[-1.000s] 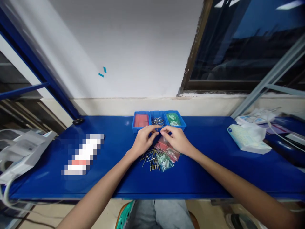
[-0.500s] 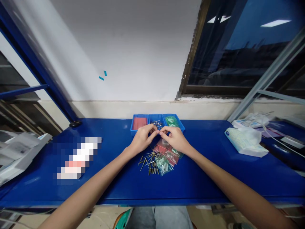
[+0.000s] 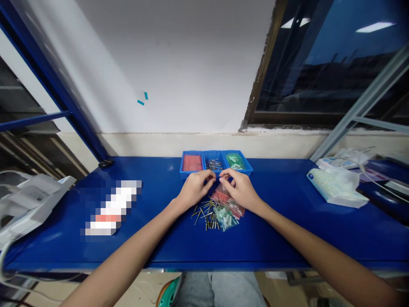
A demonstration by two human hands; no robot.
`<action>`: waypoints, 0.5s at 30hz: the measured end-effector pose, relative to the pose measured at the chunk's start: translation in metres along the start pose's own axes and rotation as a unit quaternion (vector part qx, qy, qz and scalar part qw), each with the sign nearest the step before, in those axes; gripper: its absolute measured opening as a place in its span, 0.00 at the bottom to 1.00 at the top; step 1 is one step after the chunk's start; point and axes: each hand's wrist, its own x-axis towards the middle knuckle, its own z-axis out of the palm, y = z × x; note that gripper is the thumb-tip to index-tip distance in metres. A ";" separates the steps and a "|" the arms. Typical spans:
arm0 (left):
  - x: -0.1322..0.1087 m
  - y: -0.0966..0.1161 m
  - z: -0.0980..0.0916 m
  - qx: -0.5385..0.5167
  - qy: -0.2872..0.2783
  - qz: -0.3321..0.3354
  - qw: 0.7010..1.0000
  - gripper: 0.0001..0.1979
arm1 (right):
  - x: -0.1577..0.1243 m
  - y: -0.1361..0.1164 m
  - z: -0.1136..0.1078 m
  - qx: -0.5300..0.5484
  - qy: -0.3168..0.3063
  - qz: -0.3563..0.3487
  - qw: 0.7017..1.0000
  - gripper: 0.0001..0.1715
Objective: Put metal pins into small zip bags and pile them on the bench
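My left hand (image 3: 195, 188) is over the near side of the blue bins, its thumb and fingers curled into a pinch. Facing it, a small gap away, my right hand (image 3: 240, 187) has its thumb and fingers drawn together too. Whatever sits between the fingertips is too small to make out. Below the hands lies a loose pile of slim metal pins (image 3: 209, 216) with thicker brass-coloured parts. Beside it is a clear bag of white and green pieces (image 3: 227, 218). Flat red pieces in clear plastic (image 3: 220, 194) lie partly under my right hand.
Three joined blue bins (image 3: 183, 175) stand near the wall, holding red sheets (image 3: 192, 163), metal pins (image 3: 214, 164) and green-and-white pieces (image 3: 235, 161). A tissue pack (image 3: 335, 189) lies right, white equipment (image 3: 35, 204) left. A blurred-out item (image 3: 111, 209) lies left of my arm.
My hands, whose fingertips met before, have drawn slightly apart. The whole view has shifted a little, so the table things appear further right. The pile and bags look unmoved on the table.
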 end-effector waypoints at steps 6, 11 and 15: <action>0.002 0.010 0.003 -0.148 0.043 -0.084 0.984 0.03 | 0.001 -0.001 -0.001 -0.016 -0.013 -0.011 1.000 0.05; 0.003 0.007 0.007 -0.232 0.043 -0.124 0.964 0.04 | 0.001 0.001 -0.003 0.001 -0.019 0.001 1.000 0.04; 0.003 0.005 0.006 -0.212 0.027 -0.118 0.970 0.04 | 0.002 0.001 -0.003 0.008 -0.013 0.004 1.000 0.04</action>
